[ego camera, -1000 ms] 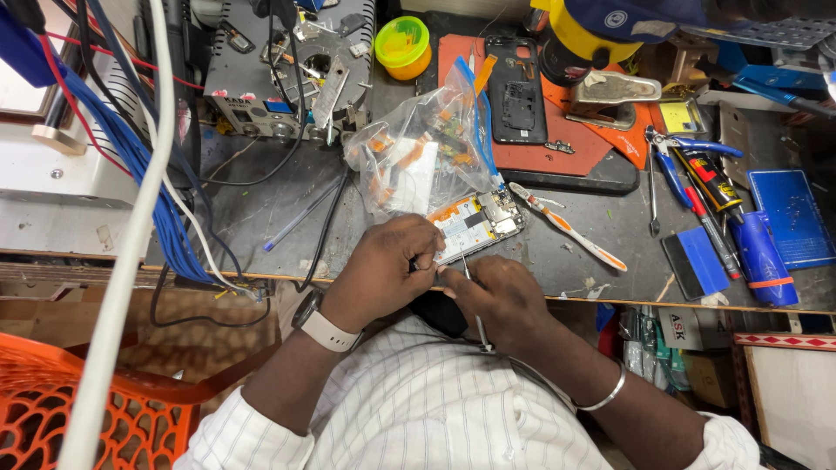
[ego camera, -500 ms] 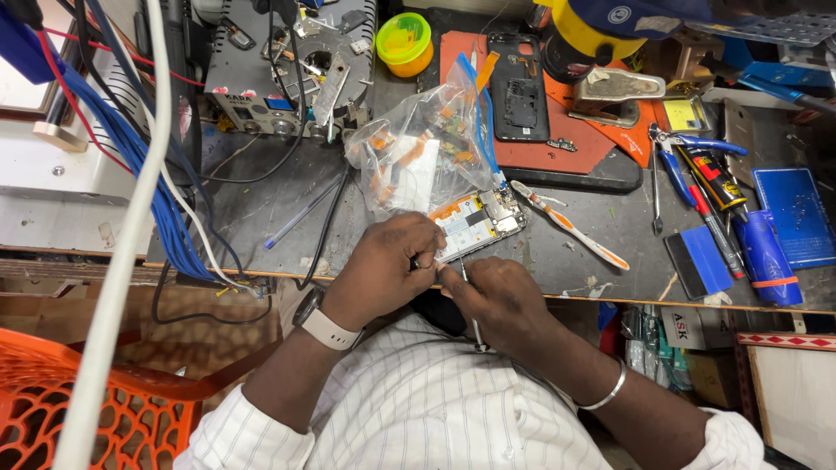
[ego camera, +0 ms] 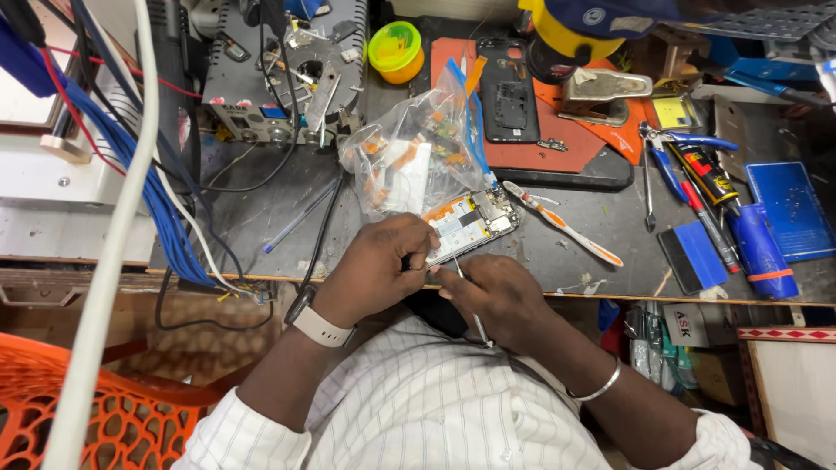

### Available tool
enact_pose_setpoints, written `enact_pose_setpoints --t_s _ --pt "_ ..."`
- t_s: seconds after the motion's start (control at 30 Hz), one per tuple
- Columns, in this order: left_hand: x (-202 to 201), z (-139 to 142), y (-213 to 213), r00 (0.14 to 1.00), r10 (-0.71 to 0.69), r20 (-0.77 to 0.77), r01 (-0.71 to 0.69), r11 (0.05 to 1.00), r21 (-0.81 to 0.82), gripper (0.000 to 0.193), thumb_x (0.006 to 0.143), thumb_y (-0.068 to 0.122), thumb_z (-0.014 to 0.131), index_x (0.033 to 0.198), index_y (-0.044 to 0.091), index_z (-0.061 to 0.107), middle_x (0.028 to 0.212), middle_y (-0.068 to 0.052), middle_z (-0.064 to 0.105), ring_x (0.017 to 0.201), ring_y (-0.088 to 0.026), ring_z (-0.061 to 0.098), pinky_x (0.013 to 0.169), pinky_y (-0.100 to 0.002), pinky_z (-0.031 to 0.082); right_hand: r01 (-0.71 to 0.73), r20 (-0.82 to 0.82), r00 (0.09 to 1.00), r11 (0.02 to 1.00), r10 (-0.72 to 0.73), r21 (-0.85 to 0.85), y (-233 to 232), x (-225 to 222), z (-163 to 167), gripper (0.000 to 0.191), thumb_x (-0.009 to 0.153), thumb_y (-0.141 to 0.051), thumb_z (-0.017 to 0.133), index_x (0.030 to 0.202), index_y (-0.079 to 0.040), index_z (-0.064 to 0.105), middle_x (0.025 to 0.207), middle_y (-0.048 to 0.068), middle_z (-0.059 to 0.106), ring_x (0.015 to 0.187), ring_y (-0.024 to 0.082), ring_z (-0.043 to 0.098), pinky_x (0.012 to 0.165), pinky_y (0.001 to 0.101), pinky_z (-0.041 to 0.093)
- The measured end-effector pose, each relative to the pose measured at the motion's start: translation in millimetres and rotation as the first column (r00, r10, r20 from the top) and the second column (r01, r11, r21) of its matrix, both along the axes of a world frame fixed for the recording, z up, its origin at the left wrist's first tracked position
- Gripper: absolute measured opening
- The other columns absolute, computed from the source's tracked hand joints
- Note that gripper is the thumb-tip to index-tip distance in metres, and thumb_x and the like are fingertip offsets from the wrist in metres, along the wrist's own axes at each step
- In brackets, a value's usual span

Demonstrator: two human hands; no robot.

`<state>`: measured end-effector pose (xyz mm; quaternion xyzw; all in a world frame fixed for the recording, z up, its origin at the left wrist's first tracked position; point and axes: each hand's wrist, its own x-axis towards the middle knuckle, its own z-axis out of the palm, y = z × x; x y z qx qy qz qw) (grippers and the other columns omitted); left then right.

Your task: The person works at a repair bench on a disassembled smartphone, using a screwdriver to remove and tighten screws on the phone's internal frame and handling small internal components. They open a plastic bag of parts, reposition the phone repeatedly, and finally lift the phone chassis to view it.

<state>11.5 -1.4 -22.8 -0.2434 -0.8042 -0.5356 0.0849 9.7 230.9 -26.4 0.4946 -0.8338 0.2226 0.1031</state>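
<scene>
In the head view, an opened phone (ego camera: 472, 224) is held down at the bench edge by the left hand (ego camera: 374, 265), fingers curled on it. A thin metal tool (ego camera: 467, 294) is pinched by the right hand (ego camera: 496, 292). A clear bag of parts (ego camera: 418, 157) lies at 12 o'clock of the phone, and a toothbrush (ego camera: 562, 224) at 3 o'clock.

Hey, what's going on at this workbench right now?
A person in a striped shirt is working on an opened phone at the front edge of a cluttered bench. The left hand steadies the phone, while the right hand holds a thin metal tool with its tip at the phone's lower edge. A clear bag of small parts lies just behind it, and a toothbrush to the right.
</scene>
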Motion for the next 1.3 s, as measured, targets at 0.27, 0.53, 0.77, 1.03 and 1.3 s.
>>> enact_pose_setpoints --t_s 0.27,0.53,0.77,1.03,1.3 --pt "3.6 -2.3 -3.6 0.999 -0.015 -0.044 0.015 1.0 0.007 0.023 0.075 0.002 0.074 0.083 0.003 0.052 0.087 -0.007 0.062 0.074 -0.023 0.062 0.069 -0.034 0.052 -0.022 -0.039 0.999 0.999 0.024 0.037 -4.2 1.2 4.7 0.037 0.083 -0.01 0.07 0.119 -0.004 0.068 0.078 0.008 0.055 0.068 0.026 0.058 0.06 0.0438 0.045" --pt "3.7 -3.1 -15.6 0.993 -0.117 0.034 0.115 0.992 0.053 0.029 0.071 -0.006 0.062 0.098 0.004 0.063 0.087 -0.002 0.063 0.067 -0.017 0.056 0.062 -0.031 0.047 -0.003 0.017 1.0 0.998 0.002 0.064 -6.3 0.5 7.9 0.037 0.082 -0.012 0.074 0.117 -0.005 0.068 0.075 0.008 0.055 0.065 0.025 0.058 0.056 0.0438 0.045" --pt "4.5 -9.2 -13.3 0.994 -0.095 0.061 0.092 0.994 0.054 0.024 0.073 -0.008 0.058 0.094 0.004 0.061 0.093 -0.005 0.068 0.072 -0.017 0.06 0.067 -0.03 0.05 -0.009 -0.001 1.0 1.0 0.009 0.014 -7.0 1.7 8.2 0.034 0.085 -0.017 0.076 0.118 -0.012 0.07 0.083 0.007 0.059 0.071 0.025 0.06 0.062 0.0426 0.048" --pt "0.3 -9.6 -16.4 0.991 -0.132 -0.029 0.135 0.98 0.145 0.014 0.075 -0.007 0.058 0.082 0.004 0.053 0.107 -0.011 0.072 0.102 -0.023 0.072 0.086 -0.032 0.056 0.032 0.003 0.999 0.999 -0.032 -0.009 -5.9 4.1 7.2 0.031 0.086 -0.021 0.078 0.115 -0.013 0.072 0.082 0.005 0.059 0.074 0.023 0.06 0.065 0.0409 0.049" --pt "35.8 5.4 -10.0 0.969 0.175 -0.175 -0.175 0.984 0.017 0.016 0.083 0.0 0.065 0.098 0.003 0.062 0.107 -0.014 0.07 0.102 -0.03 0.07 0.089 -0.038 0.056 0.025 -0.004 1.0 0.999 -0.025 0.02 -7.0 1.3 6.1 0.033 0.084 -0.021 0.078 0.116 -0.013 0.073 0.082 0.005 0.06 0.073 0.024 0.06 0.063 0.0414 0.049"
